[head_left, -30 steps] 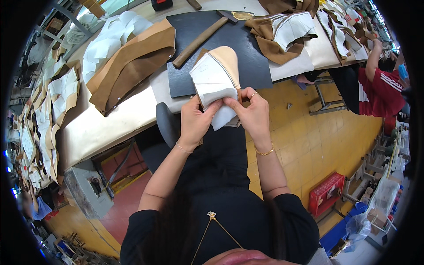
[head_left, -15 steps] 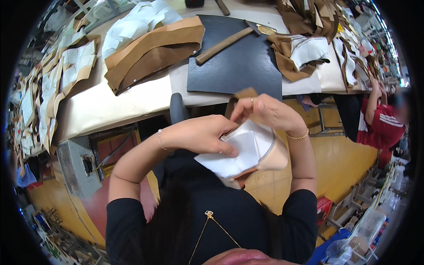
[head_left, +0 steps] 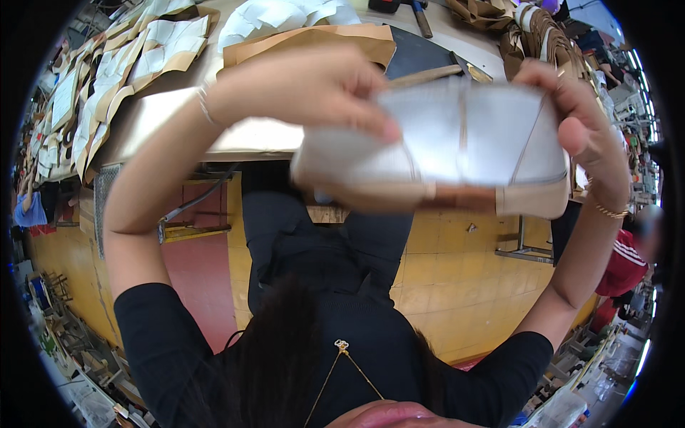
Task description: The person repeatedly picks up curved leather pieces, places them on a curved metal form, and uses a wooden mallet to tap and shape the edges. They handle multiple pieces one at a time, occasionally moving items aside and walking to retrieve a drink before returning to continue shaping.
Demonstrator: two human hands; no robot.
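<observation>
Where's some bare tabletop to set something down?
Pale tabletop shows between the white and tan pieces at left and the held piece, partly hidden by your left forearm. A smaller patch lies between the top tool handle and the brown bundles at upper right. Far left and upper right are crowded.

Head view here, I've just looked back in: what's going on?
A person has a white-and-tan stitched piece spread between both hands, held up in front of the worktable. The left hand grips its upper left part; the right hand is at its right end, though how firmly it holds is unclear. The piece's left side is blurred. Beyond, a hammer, partly hidden, lies on a dark board, beside brown pieces.
</observation>
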